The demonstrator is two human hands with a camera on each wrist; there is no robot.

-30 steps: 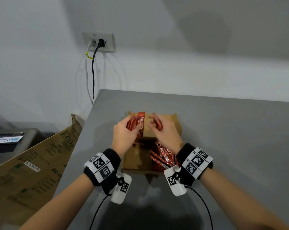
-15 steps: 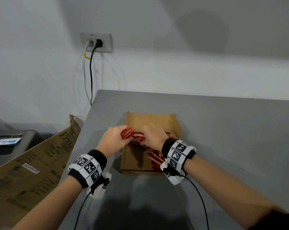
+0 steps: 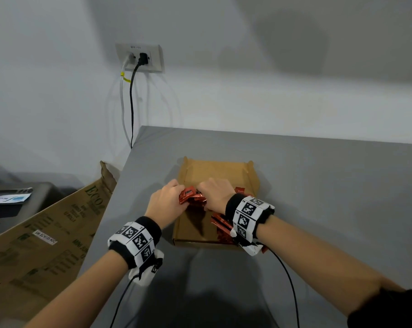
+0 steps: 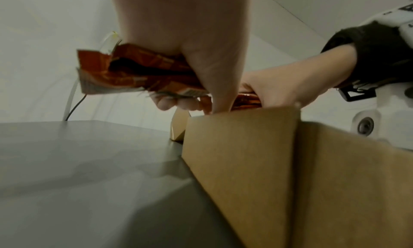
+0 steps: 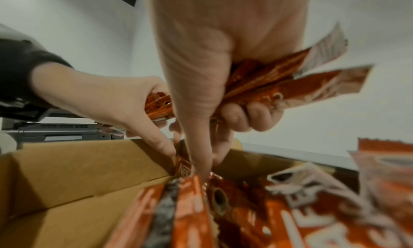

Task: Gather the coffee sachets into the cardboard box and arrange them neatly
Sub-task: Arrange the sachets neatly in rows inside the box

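Both hands, the left hand [image 3: 168, 204] and right hand [image 3: 214, 196], clutch one bundle of coffee sachets [image 3: 192, 197] above the cardboard box [image 3: 214, 170] near the tabletop's far left corner; a loose grip could scatter sachets outside.

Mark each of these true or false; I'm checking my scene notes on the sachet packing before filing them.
1. Both hands grip one bundle of sachets. True: left hand, right hand.
2. The cardboard box stands on the floor. False: it sits on the grey table.
3. More sachets lie in the box's right side. True.
4. The wall socket has nothing plugged in. False: a black plug is in it.
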